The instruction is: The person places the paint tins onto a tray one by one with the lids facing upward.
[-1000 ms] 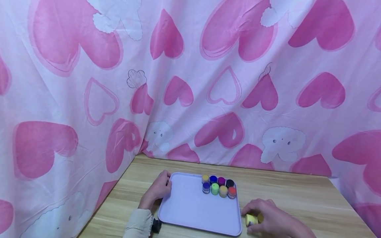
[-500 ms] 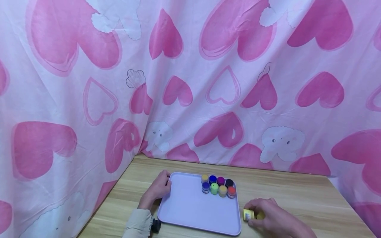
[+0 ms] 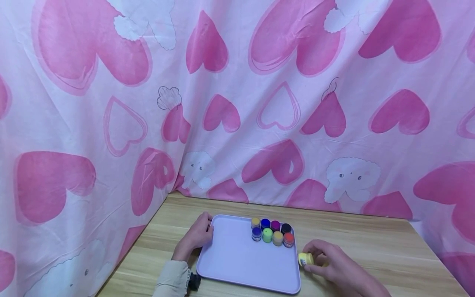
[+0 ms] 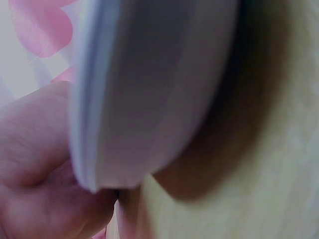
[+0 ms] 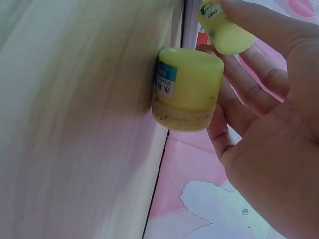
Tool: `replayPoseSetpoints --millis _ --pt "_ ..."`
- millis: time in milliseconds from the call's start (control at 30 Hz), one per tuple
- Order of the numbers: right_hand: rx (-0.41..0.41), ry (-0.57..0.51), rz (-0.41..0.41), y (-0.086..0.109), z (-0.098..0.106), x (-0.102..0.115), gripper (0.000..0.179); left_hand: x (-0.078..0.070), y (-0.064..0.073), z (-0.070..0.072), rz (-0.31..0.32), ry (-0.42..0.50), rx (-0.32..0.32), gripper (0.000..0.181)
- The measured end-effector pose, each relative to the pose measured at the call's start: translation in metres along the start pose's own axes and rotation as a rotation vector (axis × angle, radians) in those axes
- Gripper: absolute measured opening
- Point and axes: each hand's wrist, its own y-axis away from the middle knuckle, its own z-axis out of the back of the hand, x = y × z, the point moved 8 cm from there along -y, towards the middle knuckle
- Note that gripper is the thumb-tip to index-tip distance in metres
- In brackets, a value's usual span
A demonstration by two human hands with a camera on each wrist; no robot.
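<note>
My left hand point(image 3: 200, 232) grips the left rim of a lilac tray point(image 3: 245, 262); in the left wrist view the tray's edge lies between thumb and fingers. My right hand point(image 3: 332, 262) pinches a small yellow paint jar point(image 3: 305, 259), tilted, just beside the tray's right rim. In the right wrist view this held jar point(image 5: 224, 30) sits between thumb and fingertips. A second yellow paint jar point(image 5: 188, 89) stands on the table near the right palm, mostly hidden by the hand in the head view. Two rows of paint jars point(image 3: 267, 235) stand in the tray's far right corner.
The wood-grain table point(image 3: 371, 243) runs back to a pink heart-patterned curtain point(image 3: 274, 165) behind and at the left. A black object point(image 3: 194, 282) is at the left wrist, by the tray's near left corner. The jars' lids are of several colours.
My right hand has moved away from me and left with the yellow paint jar, closer to the tray's right rim. The left hand and the tray stay in place.
</note>
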Motion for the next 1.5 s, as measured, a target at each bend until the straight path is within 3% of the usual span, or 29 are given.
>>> replayPoseSetpoints --millis 333,500,1167,1500 --pt "-0.095 0.148 0.133 -0.006 0.000 0.020 0.033 0.002 0.000 0.000 0.023 0.014 0.008 0.015" --pt "-0.110 0.198 0.203 -0.010 -0.004 0.031 0.035 -0.001 0.001 0.002 -0.003 0.010 -0.005 0.015" --pt "-0.108 0.210 0.194 -0.024 -0.016 0.039 0.039 0.001 0.000 -0.001 0.018 0.009 0.015 0.016" --pt "-0.180 0.247 0.194 -0.028 -0.018 0.044 0.036 0.002 0.001 0.000 0.029 0.002 0.014 0.016"
